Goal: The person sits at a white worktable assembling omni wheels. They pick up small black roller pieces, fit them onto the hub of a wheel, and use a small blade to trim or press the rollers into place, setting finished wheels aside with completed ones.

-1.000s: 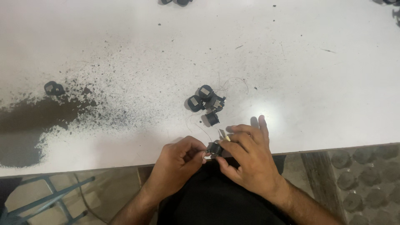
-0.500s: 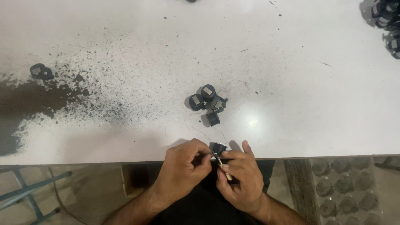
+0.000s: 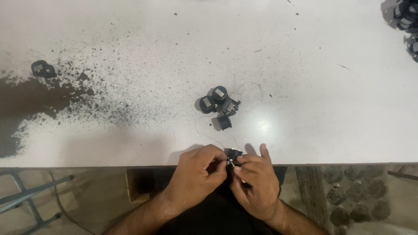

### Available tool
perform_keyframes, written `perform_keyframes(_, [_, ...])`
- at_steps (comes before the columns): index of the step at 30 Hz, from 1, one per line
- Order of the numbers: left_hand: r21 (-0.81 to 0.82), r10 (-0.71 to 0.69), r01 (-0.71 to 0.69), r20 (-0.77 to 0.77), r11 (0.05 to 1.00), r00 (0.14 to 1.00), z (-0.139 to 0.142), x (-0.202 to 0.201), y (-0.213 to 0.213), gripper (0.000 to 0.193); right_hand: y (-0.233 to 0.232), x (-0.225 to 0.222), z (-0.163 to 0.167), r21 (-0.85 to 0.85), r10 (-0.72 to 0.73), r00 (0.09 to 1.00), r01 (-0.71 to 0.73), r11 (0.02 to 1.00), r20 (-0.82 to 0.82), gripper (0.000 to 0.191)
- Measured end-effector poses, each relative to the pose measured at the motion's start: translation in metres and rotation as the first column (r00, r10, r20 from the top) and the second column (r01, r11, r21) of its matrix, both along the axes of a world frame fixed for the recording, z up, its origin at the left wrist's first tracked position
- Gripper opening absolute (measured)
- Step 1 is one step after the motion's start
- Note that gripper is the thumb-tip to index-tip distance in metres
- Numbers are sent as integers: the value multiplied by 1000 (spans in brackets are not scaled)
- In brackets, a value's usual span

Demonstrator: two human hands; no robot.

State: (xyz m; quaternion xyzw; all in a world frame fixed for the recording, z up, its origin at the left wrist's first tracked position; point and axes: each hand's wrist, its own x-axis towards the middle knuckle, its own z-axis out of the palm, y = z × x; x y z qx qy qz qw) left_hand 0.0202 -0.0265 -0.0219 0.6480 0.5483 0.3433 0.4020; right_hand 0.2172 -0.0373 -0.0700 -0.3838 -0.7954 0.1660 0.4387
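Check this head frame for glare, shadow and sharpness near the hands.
Head view: a soft glare patch sits on the white table right of the dark parts cluster; both hands, left and right, cast faint shadows onto the table edge; the small part pinched between them is too small and soft to make out; the far-right corner pile is cropped.
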Motion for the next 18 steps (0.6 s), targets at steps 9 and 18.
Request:
perform_keyframes(9, [-115, -24, -59, -617, 992, 786, 23, 7, 63, 49, 28, 31, 12, 13, -263, 965, 263, 965, -6, 25])
perform_keyframes(18, [381, 25, 114, -342, 918, 939, 14, -11, 18, 39, 27, 26, 25, 3, -88, 985, 89, 996, 148, 32])
